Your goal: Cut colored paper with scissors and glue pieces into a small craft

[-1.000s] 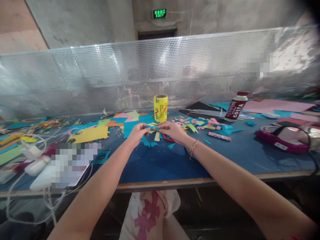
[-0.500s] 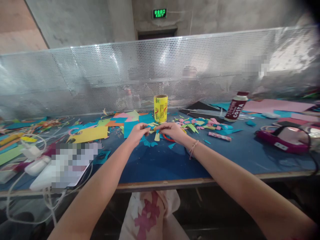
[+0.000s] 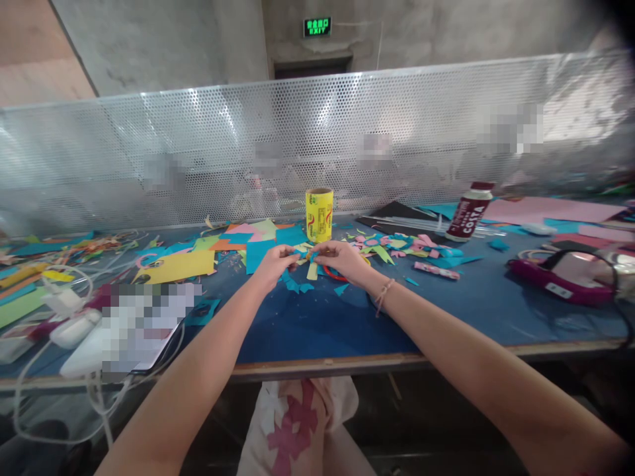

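Note:
Above the middle of the table, both hands meet fingertip to fingertip in front of a yellow cardboard tube [image 3: 319,215]. My left hand [image 3: 272,268] is closed in a pinch at a small bit of blue paper [image 3: 300,254]. Pinched fingers of my right hand [image 3: 344,261] hold another small blue paper piece [image 3: 312,258]. Whether the two bits are joined is too small to tell. Just below lie blue paper scraps [image 3: 296,284] and a pale yellow strip [image 3: 312,271]. A red ring-shaped item [image 3: 331,272] is partly hidden by the right hand.
A perforated metal screen [image 3: 208,158] runs along the table's back. On the right stand a maroon bottle [image 3: 466,213] and a purple-framed item [image 3: 560,281]. Yellow paper [image 3: 178,266] lies left, near a phone [image 3: 163,330] and white cables [image 3: 30,377]. Mixed paper cuttings [image 3: 397,244] lie right of the tube.
My right fingertips have shifted very slightly to the right and up, away from the left ones. The left hand stays almost in place.

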The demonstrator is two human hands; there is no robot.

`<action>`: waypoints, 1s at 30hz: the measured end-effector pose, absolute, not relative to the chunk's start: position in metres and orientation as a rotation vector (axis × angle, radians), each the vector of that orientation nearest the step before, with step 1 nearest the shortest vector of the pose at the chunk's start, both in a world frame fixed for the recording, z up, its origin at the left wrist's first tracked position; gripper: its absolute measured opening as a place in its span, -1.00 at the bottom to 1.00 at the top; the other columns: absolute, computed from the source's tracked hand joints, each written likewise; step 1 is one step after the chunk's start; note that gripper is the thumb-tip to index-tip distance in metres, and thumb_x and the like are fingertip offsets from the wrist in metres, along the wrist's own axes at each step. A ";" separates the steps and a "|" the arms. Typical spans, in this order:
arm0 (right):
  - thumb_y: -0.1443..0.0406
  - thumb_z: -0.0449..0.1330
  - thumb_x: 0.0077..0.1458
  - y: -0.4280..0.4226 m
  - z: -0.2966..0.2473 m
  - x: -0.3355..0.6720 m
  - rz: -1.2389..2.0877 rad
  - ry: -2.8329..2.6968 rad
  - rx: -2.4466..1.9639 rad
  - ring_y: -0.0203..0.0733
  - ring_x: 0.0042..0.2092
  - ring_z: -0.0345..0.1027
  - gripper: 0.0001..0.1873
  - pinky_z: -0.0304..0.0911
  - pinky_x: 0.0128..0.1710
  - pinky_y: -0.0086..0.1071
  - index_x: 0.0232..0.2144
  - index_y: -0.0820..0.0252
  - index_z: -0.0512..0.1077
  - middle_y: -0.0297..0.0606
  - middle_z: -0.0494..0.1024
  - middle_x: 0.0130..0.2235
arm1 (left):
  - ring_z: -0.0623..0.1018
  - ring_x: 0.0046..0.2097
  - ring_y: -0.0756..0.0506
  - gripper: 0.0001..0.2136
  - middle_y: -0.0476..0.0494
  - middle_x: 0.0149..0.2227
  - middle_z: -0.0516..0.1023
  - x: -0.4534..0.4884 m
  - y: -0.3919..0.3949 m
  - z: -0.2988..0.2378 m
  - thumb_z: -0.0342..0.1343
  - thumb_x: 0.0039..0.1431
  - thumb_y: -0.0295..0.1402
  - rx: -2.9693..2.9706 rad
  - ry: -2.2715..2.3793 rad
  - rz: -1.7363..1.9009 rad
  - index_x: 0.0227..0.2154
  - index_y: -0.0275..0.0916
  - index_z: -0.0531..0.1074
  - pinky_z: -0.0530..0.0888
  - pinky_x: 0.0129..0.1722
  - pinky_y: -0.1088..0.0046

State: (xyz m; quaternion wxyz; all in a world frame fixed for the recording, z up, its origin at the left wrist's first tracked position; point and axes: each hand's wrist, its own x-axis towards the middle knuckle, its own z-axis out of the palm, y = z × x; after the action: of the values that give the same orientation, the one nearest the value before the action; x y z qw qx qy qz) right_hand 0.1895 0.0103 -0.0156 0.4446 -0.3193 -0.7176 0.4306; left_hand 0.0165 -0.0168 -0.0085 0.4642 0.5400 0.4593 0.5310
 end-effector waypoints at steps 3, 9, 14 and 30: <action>0.32 0.24 -0.24 0.010 -0.015 0.189 1.052 -1.801 -0.790 -0.31 -0.38 0.36 -0.74 0.26 -0.31 -0.40 -0.37 0.21 0.45 -0.30 0.51 -0.41 | 0.32 -0.61 0.08 -0.85 0.02 -0.62 0.35 0.016 -0.017 -0.008 0.15 -0.14 -0.44 1.316 1.160 1.262 -0.50 -0.30 0.27 0.26 -0.57 0.52; 0.31 0.24 -0.26 0.009 -0.013 0.188 1.048 -1.798 -0.796 -0.29 -0.37 0.37 -0.76 0.27 -0.30 -0.38 -0.40 0.24 0.45 -0.29 0.52 -0.42 | 0.32 -0.59 0.09 -0.86 0.02 -0.60 0.35 0.016 -0.018 -0.008 0.13 -0.12 -0.42 1.361 1.157 1.232 -0.49 -0.31 0.28 0.27 -0.55 0.53; 0.29 0.27 -0.29 0.011 -0.016 0.188 1.121 -1.751 -0.778 -0.28 -0.35 0.38 -0.72 0.27 -0.29 -0.37 -0.39 0.22 0.46 -0.29 0.52 -0.42 | 0.31 -0.60 0.10 -0.86 0.03 -0.62 0.33 0.016 -0.018 -0.007 0.13 -0.12 -0.42 1.365 1.161 1.224 -0.49 -0.31 0.28 0.26 -0.55 0.54; 0.26 0.23 -0.24 0.008 -0.011 0.187 0.984 -1.753 -0.822 -0.30 -0.39 0.35 -0.81 0.26 -0.34 -0.39 -0.48 0.23 0.41 -0.31 0.48 -0.44 | 0.32 -0.59 0.09 -0.86 0.02 -0.62 0.33 0.015 -0.017 -0.010 0.14 -0.13 -0.45 1.341 1.099 1.250 -0.50 -0.32 0.27 0.26 -0.56 0.52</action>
State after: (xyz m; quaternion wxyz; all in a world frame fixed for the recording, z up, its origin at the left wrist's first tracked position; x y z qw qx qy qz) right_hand 0.1874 0.0076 -0.0110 0.4660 -0.3346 -0.7143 0.4008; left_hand 0.0152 -0.0167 -0.0098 0.4812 0.5498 0.4508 0.5128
